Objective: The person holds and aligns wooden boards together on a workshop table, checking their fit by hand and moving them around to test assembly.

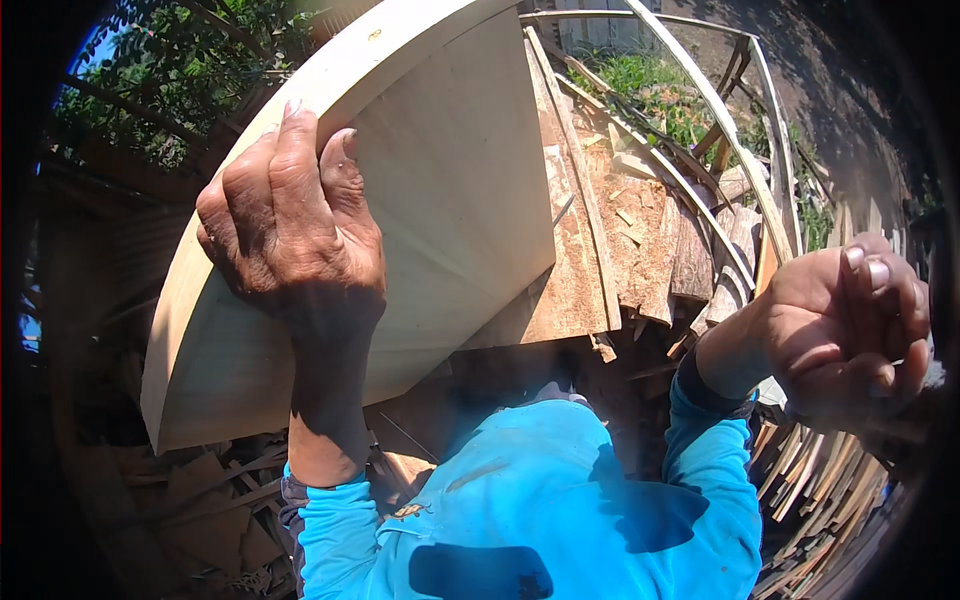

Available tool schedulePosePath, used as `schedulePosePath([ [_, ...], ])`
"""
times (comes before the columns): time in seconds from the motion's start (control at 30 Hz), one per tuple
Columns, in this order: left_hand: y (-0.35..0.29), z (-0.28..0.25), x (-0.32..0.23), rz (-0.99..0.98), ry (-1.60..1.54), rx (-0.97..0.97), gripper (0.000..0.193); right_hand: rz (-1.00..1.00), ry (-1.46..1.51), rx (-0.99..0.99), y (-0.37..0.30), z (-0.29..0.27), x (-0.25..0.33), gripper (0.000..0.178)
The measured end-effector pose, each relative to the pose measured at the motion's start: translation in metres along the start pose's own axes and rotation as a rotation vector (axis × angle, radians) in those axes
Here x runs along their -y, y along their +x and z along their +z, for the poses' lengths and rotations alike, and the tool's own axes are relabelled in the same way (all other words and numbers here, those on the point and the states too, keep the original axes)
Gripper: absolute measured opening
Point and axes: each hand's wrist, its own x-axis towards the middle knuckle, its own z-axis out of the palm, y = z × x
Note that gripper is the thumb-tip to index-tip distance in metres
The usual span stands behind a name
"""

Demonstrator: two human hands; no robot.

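My left hand (300,205) grips the thick upper edge of a large pale wooden board (450,170). Its fingers lie over the edge, and the thumb rests toward the broad face. The board is tilted and reaches from the lower left up past the top of the view. My right hand (845,325) is raised at the far right, apart from the board. Its palm is partly turned up and its fingers are loosely curled in, with nothing visible in them. A dark blur lies just below that hand.
Beyond the board lies a rough wooden surface (570,290) with chips and bark-edged pieces. Long thin wood strips (715,110) arch across the upper right. Stacked slats (815,500) stand at the lower right, with scrap wood (215,510) at the lower left.
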Motion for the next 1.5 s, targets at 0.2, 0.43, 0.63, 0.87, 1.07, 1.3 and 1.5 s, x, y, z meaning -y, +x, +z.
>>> schedulePosePath([
  [0.2,0.002,0.002,-0.001,0.042,0.024,-0.009,0.027,1.050,-0.514,0.463,-0.248,-0.003,-0.076,0.028],
  [0.43,0.000,0.005,-0.001,0.023,0.061,0.055,0.030,1.418,-0.606,1.272,-0.510,0.018,-0.073,0.031],
  [0.63,-0.002,0.013,0.001,-0.009,0.083,0.070,0.030,0.886,-0.671,1.527,-0.512,0.009,-0.081,0.020],
  [0.87,-0.005,0.019,0.007,0.012,0.086,0.036,0.029,1.380,-0.475,0.674,-0.343,0.028,-0.077,0.015],
  [1.07,-0.003,0.015,0.003,0.032,0.096,0.035,0.028,1.033,0.034,0.217,-0.141,0.089,-0.068,0.025],
  [1.3,0.000,0.009,0.000,0.063,0.101,0.036,0.028,0.906,0.095,0.124,-0.099,0.118,-0.078,0.022],
  [1.5,-0.001,0.006,-0.002,0.038,0.107,0.046,0.028,0.946,0.089,0.140,-0.094,0.115,-0.077,0.020],
])
